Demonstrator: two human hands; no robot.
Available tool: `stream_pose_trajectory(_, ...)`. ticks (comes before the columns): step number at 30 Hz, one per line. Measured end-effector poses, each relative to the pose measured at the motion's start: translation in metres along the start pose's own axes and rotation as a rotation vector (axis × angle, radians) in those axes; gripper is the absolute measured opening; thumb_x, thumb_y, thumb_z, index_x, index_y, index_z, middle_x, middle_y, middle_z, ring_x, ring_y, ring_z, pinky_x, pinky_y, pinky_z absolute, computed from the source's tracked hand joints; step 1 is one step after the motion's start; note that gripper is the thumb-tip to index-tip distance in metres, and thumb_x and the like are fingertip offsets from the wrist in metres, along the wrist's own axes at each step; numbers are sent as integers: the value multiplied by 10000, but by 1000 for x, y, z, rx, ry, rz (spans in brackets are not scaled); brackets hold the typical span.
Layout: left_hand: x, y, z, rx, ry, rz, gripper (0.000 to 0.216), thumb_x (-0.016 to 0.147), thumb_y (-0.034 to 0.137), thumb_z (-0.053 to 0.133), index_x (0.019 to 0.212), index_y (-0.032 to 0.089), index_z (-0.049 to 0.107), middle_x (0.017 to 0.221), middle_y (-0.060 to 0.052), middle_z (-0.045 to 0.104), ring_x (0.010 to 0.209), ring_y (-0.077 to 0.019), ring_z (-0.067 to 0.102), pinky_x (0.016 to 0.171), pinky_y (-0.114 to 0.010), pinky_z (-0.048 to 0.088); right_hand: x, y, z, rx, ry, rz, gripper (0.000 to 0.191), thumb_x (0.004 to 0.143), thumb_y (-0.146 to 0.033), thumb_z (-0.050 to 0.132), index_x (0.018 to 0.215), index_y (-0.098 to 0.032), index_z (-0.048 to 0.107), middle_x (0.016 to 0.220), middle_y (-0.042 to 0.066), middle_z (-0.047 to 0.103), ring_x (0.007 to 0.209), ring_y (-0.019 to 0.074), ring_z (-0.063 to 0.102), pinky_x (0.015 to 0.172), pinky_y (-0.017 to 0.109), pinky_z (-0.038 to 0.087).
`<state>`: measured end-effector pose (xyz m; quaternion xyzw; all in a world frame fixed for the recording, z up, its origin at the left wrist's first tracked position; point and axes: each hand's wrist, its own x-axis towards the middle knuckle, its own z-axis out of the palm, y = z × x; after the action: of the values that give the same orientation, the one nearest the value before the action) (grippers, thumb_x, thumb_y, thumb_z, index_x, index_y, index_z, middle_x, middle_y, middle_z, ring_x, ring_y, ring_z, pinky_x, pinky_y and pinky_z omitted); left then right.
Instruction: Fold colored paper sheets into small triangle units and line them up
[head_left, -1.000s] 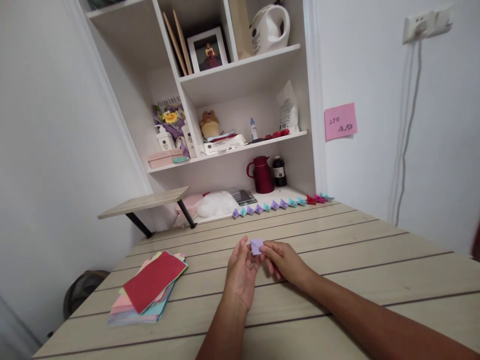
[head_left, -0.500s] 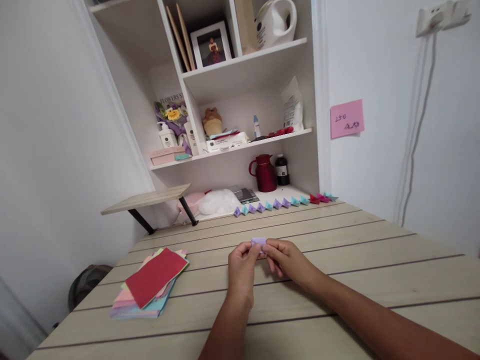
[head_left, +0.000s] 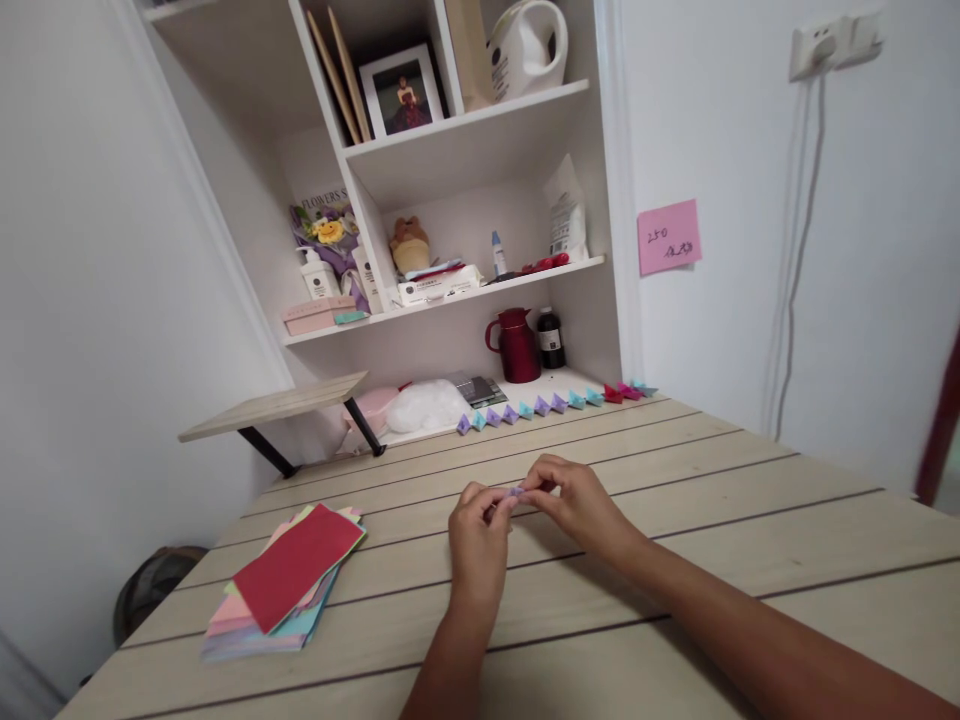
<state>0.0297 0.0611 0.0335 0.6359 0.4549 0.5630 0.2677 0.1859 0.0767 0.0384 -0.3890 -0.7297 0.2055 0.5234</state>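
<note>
A small folded piece of purple paper [head_left: 515, 491] is pinched between my two hands just above the wooden table, mostly covered by my fingers. My left hand [head_left: 480, 522] grips its left side between thumb and forefinger. From the right, my right hand [head_left: 571, 500] holds the other side the same way, its remaining fingers curled. Beyond my hands, a row of small folded paper boats [head_left: 541, 406] in purple, light blue, red and pink runs along the table's back edge. To my left lies a stack of coloured paper [head_left: 300, 565] with a red sheet on top.
The slatted table [head_left: 637, 620] meets a white shelf unit [head_left: 480, 120] at the back. A small raised wooden stand [head_left: 277, 405] occupies the far left corner. A red jug [head_left: 519, 346] and a dark bottle [head_left: 550, 338] stand on the lowest shelf.
The purple paper was facing me as a flat rectangle; now only a thin, small part shows between my fingertips. My right hand has risen slightly, and the view has shifted a little.
</note>
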Motion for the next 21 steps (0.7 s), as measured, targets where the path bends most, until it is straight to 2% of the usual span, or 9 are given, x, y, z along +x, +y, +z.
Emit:
stream_pose_trajectory(3,1,2,-1,-103,-46,-133,136,728,290,674,692,164,712,631,-10,573,546,-113,498,503,-200,364,2,2,-1,251,-102,151,120,747,-285,656,704,-175,636,683,5,615,659,149,546,622,264,419)
stream_pose_trajectory(7,2,-1,-2,-158,-126,-181,205,721,331,682,656,138,687,578,7,563,481,-80,453,497,-197,353,5,9,-4,486,-226,284,223,676,-355,725,692,-150,639,629,-6,606,608,128,518,605,256,397)
stream_pose_trajectory(11,1,-10,-4,-215,-261,-267,271,753,374,657,644,126,665,562,3,570,457,-67,424,473,-194,320,4,19,-10,563,-315,358,290,645,-402,767,690,-137,657,608,4,617,576,119,509,594,261,379)
stream_pose_trajectory(15,1,-19,-8,-296,-420,-323,312,756,422,663,696,116,674,602,-8,590,477,-62,433,469,-187,302,2,29,-12,589,-413,366,349,628,-446,783,719,-129,671,629,28,647,590,130,548,624,273,414)
stream_pose_trajectory(18,1,-22,-7,-260,-441,-338,314,752,423,660,666,121,655,583,-3,588,446,-57,416,456,-191,288,1,36,-8,557,-432,372,381,613,-474,780,719,-127,665,655,39,659,594,136,566,628,279,434)
stream_pose_trajectory(21,1,-22,-2,-149,-350,-310,266,755,376,636,659,129,656,552,10,576,437,-67,427,470,-200,312,2,42,-1,499,-378,378,335,647,-448,745,699,-134,640,603,18,628,566,130,551,591,265,420)
